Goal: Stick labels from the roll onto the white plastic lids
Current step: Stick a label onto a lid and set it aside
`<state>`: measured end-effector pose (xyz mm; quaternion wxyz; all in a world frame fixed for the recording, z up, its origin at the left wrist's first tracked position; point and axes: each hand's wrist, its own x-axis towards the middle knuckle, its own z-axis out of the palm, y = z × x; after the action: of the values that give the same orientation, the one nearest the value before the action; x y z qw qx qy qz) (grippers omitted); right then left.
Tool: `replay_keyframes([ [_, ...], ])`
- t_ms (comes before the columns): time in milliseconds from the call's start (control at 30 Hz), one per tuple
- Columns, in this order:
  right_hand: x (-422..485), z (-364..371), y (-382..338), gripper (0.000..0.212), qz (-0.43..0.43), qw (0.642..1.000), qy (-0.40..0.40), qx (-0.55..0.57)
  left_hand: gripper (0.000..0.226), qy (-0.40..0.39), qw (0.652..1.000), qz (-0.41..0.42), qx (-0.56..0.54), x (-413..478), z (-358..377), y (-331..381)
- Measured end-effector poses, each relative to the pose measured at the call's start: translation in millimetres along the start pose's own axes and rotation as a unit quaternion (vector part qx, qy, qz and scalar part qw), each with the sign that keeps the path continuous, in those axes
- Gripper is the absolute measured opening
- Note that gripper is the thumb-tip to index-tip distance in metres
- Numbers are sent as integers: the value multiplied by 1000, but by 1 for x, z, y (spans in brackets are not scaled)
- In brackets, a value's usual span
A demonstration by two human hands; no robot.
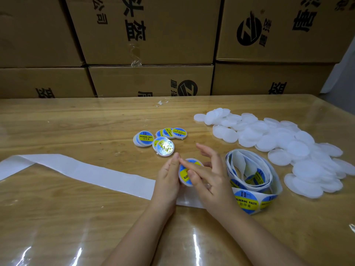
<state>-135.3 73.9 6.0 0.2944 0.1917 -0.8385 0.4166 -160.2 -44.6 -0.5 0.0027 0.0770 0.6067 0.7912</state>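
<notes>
L hand (169, 178) grips lid (184, 175), R hand (208, 176) pressing

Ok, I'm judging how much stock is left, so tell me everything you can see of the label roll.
The label roll is a loose, sagging coil of white backing paper resting on the wooden table, between the right hand and the pile of blank white lids. Round blue-and-yellow labels reading SOLDERING PASTE show inside it and on its unrolled end nearest the camera. Whether the wrist touches it is unclear.
</notes>
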Motion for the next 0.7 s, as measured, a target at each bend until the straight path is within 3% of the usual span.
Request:
replay_keyframes([
  [100,-1,-1,-1,30,-27,999,-24,-13,40,37,999,14,-1,0,1,4],
  [200,-1,-1,-2,28,-29,999,-39,10,49,60,998,13,-18,1,-3,5],
  [433,0,-5,-1,27,-16,1000,2,21,41,102,993,11,-59,7,-15,9],
  [700,3,-8,3,29,31,999,38,18,35,43,997,-39,-53,3,-10,15],
])
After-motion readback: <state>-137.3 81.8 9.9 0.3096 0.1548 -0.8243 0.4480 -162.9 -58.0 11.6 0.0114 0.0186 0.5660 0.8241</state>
